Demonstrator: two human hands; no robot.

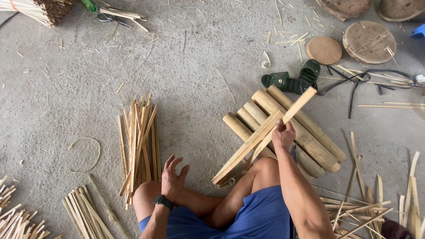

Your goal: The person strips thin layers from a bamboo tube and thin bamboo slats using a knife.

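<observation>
My right hand (283, 135) grips a flat bamboo slat (297, 105) that points up and to the right, above several thick bamboo tube sections (305, 128) lying side by side on the concrete floor. Two long split slats (248, 148) lean across the tubes toward my knee. My left hand (173, 177), with a black watch on the wrist, hovers open and empty just right of a loose pile of thin bamboo strips (138, 141). I sit on the floor in blue shorts with my knees bent.
Green sandals (292, 79) lie beyond the tubes, with round wooden discs (367, 42) and dark cords (367, 79) at the upper right. More strip bundles lie at the lower left (84, 212), lower right (367, 208) and top left (31, 9). Scissors (106, 17) rest near the top.
</observation>
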